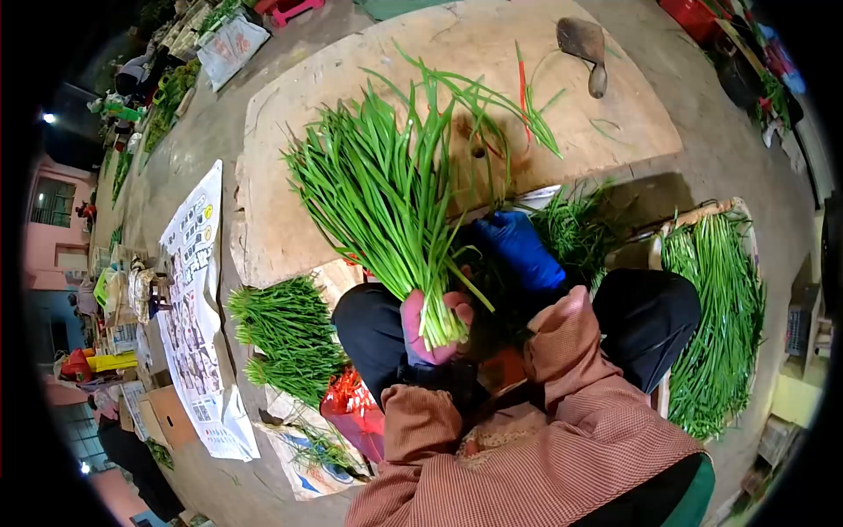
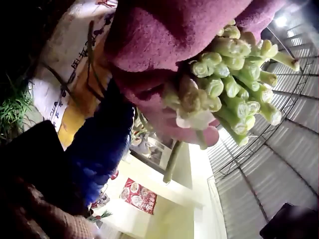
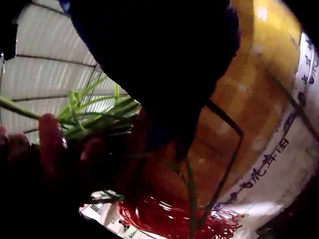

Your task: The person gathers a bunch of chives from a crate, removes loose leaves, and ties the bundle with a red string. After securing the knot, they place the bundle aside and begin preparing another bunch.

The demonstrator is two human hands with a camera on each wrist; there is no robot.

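Note:
A large bunch of green chives point(image 1: 378, 180) fans out over the wooden board, its pale stem ends toward the person. My left hand point(image 1: 413, 323), in a pinkish-purple glove, grips the bunch near those ends. Cut stem ends point(image 2: 234, 79) stick out past the glove in the left wrist view, with one stray stalk point(image 2: 173, 162) hanging lower. Just right of the bunch is my right hand point(image 1: 520, 250) in a blue glove. Thin loose blades point(image 3: 191, 199) show right at its fingertips in the right wrist view; I cannot tell whether it pinches them.
On the board point(image 1: 299, 88) lie a cleaver point(image 1: 582, 48), stray blades and a red strip point(image 1: 522, 83). Chive piles sit at the left point(image 1: 285, 338) and in a crate at the right point(image 1: 716, 325). Red ties point(image 1: 349, 391) lie beside the left knee. A printed sheet point(image 1: 193, 307) covers the floor at left.

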